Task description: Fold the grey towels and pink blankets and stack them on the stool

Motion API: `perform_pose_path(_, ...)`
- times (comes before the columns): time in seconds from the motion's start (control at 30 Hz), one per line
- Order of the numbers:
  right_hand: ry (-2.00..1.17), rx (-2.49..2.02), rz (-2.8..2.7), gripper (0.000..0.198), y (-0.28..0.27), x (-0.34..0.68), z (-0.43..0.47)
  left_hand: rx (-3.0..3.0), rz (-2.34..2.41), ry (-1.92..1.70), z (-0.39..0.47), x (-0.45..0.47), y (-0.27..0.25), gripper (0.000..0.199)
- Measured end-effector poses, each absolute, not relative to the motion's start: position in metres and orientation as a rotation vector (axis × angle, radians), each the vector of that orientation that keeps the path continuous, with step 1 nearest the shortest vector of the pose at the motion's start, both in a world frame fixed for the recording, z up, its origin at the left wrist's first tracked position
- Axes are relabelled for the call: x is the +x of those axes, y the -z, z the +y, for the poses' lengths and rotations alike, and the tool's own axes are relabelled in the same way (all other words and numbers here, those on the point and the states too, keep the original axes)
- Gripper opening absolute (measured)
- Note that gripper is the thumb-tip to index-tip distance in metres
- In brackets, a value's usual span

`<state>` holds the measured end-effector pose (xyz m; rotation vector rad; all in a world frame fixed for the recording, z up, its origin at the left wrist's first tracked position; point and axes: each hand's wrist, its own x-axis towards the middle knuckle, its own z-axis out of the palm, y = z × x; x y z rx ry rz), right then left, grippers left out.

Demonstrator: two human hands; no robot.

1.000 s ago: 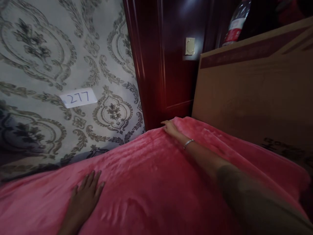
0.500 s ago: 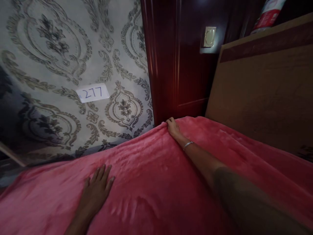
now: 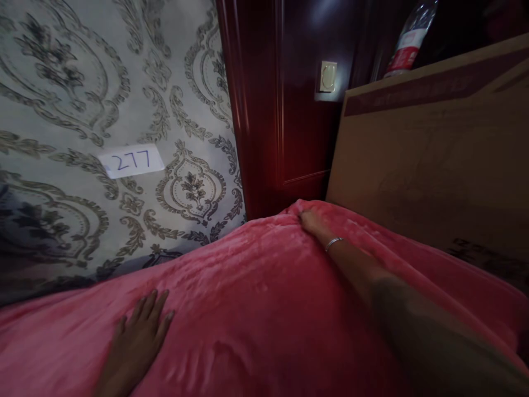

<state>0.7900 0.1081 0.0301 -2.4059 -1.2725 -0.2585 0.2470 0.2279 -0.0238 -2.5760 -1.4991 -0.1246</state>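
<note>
Right hand (image 3: 311,221) at the pink blanket's (image 3: 248,309) far edge, left hand (image 3: 134,337) well short of it
The blanket lies under both hands, running left to right beside the patterned wall (image 3: 173,49); right fingers curl at its bunched edge, grip unclear; left fingers spread flat, holding nothing

We find the frame dim overall. A hazy glare sits at the top centre on the dark red panel (image 3: 303,127), with narrow streaks down its edge. Shadow darkens the wallpaper (image 3: 157,121) at far left and swallows the upper right corner. We see the right hand (image 3: 311,221) softly blurred, and wide-angle stretching towards the lower right.
</note>
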Motion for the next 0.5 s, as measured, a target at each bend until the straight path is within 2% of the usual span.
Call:
perform_pose_path(0.2, 0.456, -2.335, -1.354, 0.038, -0.028, 0.763, 0.081, -2.551, -1.498, -0.003, 0.23, 0.247, 0.022, 0.068)
perform_pose_path(0.37, 0.277, -2.152, -1.751, 0.023, -0.004, 0.748, 0.052, -2.59, -1.394, 0.14, 0.226, 0.245, 0.019, 0.065)
perform_pose_path(0.43, 0.242, -2.176, -1.581, 0.028, -0.003, 0.76, 0.05, -2.59, -1.399, 0.135, 0.224, 0.246, 0.016, 0.065)
perform_pose_path(0.5, 0.246, -2.217, -1.365, 0.044, -0.01, 0.78, 0.056, -2.596, -1.423, 0.127, 0.222, 0.248, 0.014, 0.065)
